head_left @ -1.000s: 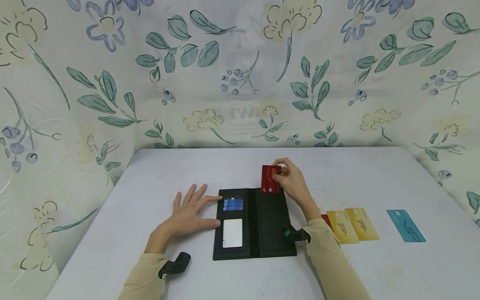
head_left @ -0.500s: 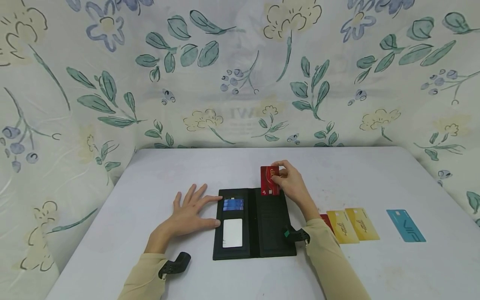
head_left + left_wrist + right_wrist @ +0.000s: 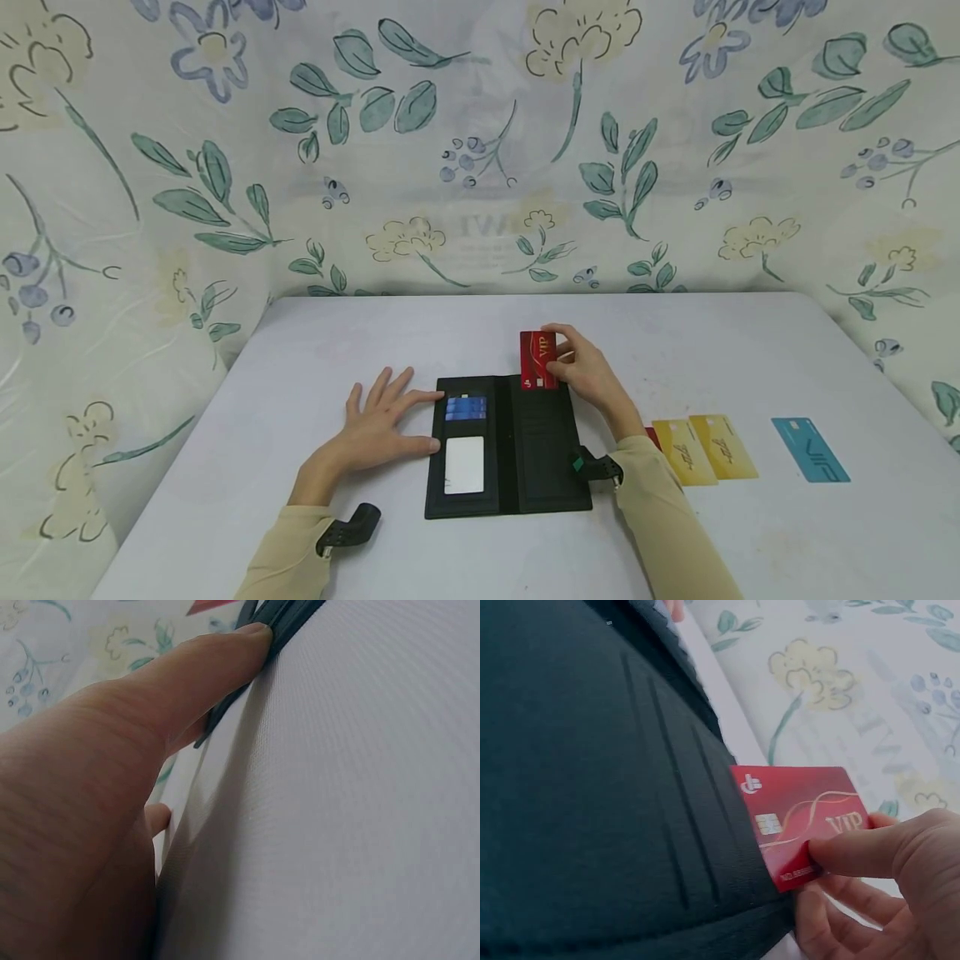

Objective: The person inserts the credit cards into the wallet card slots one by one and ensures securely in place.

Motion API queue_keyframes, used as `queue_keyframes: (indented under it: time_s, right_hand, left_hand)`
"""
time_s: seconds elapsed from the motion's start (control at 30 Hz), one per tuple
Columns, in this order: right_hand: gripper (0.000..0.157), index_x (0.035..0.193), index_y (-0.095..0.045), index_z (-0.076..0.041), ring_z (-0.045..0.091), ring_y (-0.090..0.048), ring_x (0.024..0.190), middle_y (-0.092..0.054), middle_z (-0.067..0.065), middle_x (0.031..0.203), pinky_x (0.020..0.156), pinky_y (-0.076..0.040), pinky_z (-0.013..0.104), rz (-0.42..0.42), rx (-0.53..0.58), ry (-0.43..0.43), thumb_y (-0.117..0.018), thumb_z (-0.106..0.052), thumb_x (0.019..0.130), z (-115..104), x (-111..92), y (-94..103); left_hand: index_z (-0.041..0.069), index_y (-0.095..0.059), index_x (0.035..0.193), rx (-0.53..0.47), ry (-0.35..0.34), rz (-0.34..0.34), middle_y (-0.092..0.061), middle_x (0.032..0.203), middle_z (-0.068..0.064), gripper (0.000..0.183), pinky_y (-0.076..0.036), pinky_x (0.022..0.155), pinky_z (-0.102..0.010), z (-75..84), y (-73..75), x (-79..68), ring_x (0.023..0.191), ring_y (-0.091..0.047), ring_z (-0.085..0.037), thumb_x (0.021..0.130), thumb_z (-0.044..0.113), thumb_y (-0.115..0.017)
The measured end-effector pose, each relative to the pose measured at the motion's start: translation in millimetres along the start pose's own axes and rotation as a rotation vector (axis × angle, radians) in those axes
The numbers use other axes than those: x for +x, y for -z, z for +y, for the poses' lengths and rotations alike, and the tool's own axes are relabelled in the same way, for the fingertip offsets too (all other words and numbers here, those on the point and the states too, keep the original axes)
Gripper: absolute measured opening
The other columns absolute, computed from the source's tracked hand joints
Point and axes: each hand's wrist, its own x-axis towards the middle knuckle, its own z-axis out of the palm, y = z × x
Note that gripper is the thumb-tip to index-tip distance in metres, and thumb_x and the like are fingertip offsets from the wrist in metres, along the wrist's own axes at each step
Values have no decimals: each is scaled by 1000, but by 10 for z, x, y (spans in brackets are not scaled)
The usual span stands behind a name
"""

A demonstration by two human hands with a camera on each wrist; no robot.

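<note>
A black card wallet [image 3: 547, 467] lies spread out flat on the white table. Its left half bears several blue cards [image 3: 466, 407] in slots and a white panel [image 3: 464, 465] below them. My right hand [image 3: 588, 371] pinches a red VIP card [image 3: 536, 360] between thumb and fingers, at the top of the wallet's right half. In the right wrist view the card [image 3: 802, 817] has its chip end at the wallet's edge, near the slits [image 3: 679, 772]. My left hand [image 3: 378, 429] is spread, with thumb and index fingertips touching the wallet's left edge.
To the right of the wallet lie two yellow cards [image 3: 701, 450] side by side, with part of another red card [image 3: 652, 435] showing beside the right sleeve. A blue-green VIP card [image 3: 810, 450] lies farther right. Behind the table hangs a floral cloth [image 3: 480, 167].
The red card has shifted slightly left and a little nearer the wallet, and the right thumb sits lower on it. The left hand has stayed in place.
</note>
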Motion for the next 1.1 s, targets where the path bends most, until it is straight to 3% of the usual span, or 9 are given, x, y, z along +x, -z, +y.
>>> queue_keyframes:
  time_s: [0.6,0.87,1.1]
  right_hand:
    - [56,147,-42,-18,35,-58,110,-59,21,124,93,-54,48,8,-67,-6,-59,-7,95,-10,6,-47]
    - [54,142,-49,-8,30,-57,99,-60,19,113,85,-53,42,-11,-101,20,-60,-3,90,-17,11,-56]
    - [52,138,-51,-4,28,-53,100,-58,17,114,86,-51,40,-39,-82,10,-60,-2,86,10,-2,-35]
  left_hand:
    - [25,-53,141,-4,-2,-5,-15,164,-19,70,16,110,-68,17,4,-10,150,5,-44,81,56,-72]
    - [25,-54,140,5,-1,4,-16,164,-19,69,15,110,-68,4,-6,-1,149,4,-45,81,55,-72]
    - [24,-54,140,15,-5,5,-15,164,-19,69,15,110,-69,3,-21,12,149,4,-45,81,55,-72]
